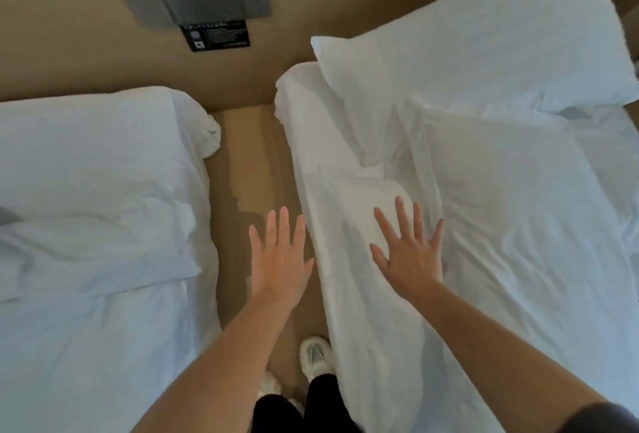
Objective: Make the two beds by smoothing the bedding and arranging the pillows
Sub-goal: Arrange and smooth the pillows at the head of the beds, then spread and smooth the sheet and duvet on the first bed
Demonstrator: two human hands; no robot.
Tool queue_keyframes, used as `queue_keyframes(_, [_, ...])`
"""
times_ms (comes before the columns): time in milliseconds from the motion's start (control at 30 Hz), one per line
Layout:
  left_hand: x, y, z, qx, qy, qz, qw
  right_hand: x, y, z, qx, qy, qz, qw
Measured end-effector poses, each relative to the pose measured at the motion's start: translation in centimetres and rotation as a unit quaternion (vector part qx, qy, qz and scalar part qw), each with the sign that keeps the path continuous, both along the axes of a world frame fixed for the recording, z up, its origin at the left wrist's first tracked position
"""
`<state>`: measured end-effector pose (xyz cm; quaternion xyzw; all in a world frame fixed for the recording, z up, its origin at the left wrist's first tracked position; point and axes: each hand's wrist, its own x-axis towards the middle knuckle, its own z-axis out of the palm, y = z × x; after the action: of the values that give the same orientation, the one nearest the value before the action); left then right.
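Head view, right hand [411, 254]: grip spread wide, palm flat on the rumpled white sheet [511, 211] near the right bed's edge.
Left hand [280, 260]: grip open, fingers straight, holding nothing, over the floor [249, 156] between the beds.
Right pillow [484, 42]: askew at the bed's head.
Left pillow [86, 173]: creased, on the other bed.
Sheet handling: looks light, limp and slidy. Best pinched at a hem and pulled taut.

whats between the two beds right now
In the head view, a strip of tan floor runs between the left bed and the right bed. The left hand is spread open above it, and white shoes stand on it.
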<state>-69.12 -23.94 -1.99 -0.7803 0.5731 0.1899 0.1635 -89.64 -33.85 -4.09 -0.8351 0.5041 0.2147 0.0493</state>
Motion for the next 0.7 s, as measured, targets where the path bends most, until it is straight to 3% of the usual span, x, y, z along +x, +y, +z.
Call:
queue_keyframes(167, [9.7, 10.1, 0.7, 0.021, -0.03, 0.108, 0.993, 11.8, 4.3, 1.7, 0.019, 0.013, 0.132, 0.991])
queue_keyframes(333, [16.9, 22.9, 0.9, 0.066, -0.037, 0.222, 0.972, 23.1, 11.4, 2.1, 0.025, 0.006, 0.286, 0.958])
queue_keyframes(533, [22.8, 35.2, 0.3, 0.088, -0.044, 0.365, 0.926, 36.4, 20.6, 1.8, 0.053, 0.003, 0.418, 0.907])
queue_keyframes(700, [26.6, 39.7, -1.2, 0.082, -0.025, 0.459, 0.884, 43.8, 25.1, 0.3, 0.072, 0.013, 0.481, 0.874])
